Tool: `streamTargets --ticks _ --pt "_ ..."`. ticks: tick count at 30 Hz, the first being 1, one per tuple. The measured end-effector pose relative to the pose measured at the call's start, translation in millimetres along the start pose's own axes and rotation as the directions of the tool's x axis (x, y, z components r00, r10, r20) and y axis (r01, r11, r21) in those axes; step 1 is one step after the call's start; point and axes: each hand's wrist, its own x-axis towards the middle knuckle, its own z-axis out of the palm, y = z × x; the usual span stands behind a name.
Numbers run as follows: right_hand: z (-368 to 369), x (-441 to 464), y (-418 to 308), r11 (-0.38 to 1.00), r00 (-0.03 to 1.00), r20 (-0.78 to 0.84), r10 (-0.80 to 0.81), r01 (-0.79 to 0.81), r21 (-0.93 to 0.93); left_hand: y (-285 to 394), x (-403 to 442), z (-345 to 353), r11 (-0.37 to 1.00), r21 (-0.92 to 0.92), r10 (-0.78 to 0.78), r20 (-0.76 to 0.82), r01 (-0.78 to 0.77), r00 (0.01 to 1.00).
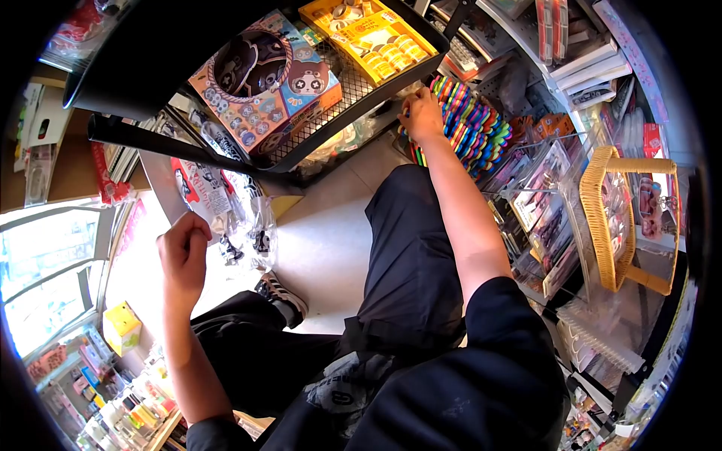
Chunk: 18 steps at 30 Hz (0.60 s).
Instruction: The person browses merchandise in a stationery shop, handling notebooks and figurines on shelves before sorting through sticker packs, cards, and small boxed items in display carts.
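My right hand point(423, 114) reaches forward to the left edge of a hanging bunch of bright multicoloured scalloped strips point(470, 124). Its fingers are curled against the strips, and their tips are partly hidden. My left hand point(184, 244) is raised at the left with its fingers folded in, and nothing shows in it. Just beyond it hang clear plastic packets point(218, 195) with red, white and black printing. Above, between the hands, a black mesh shelf point(353, 98) holds a blue and orange cartoon box point(271, 83) and a yellow display box point(376, 41) with small round items.
At the right are a rack of clear-sleeved goods point(545, 218) and a yellow woven frame point(605, 218). Stocked shelves point(594, 68) stand at the upper right. A yellow box point(122, 328) and small goods line the lower left, beside a window point(53, 255). Pale floor point(327, 225) shows between my legs and the shelf.
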Motion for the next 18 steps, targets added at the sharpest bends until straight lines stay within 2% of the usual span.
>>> streamTargets --ticks 8,12,15,17,18 --pt "-4 0 1 0.999 0.999 0.008 0.048 -0.048 -0.001 -3 1 0 1.0 0.005 0.016 0.011 -0.016 1.0" --pt "2 1 -2 0.995 0.998 -0.006 0.058 -0.059 -0.082 -3 1 1 1.0 0.0 0.015 0.013 -0.015 1.0" --pt "7 0 -2 0.988 0.998 -0.018 0.067 -0.068 -0.14 1 1 1 1.0 0.019 -0.008 0.046 0.007 0.999" --pt "10 1 -5 0.986 0.999 -0.004 0.055 -0.054 -0.159 5 1 2 0.999 -0.015 -0.045 0.124 0.047 0.991" --pt "10 1 -6 0.985 0.998 0.025 0.062 -0.057 -0.166 9 0 9 0.998 -0.062 -0.015 0.125 0.023 0.992"
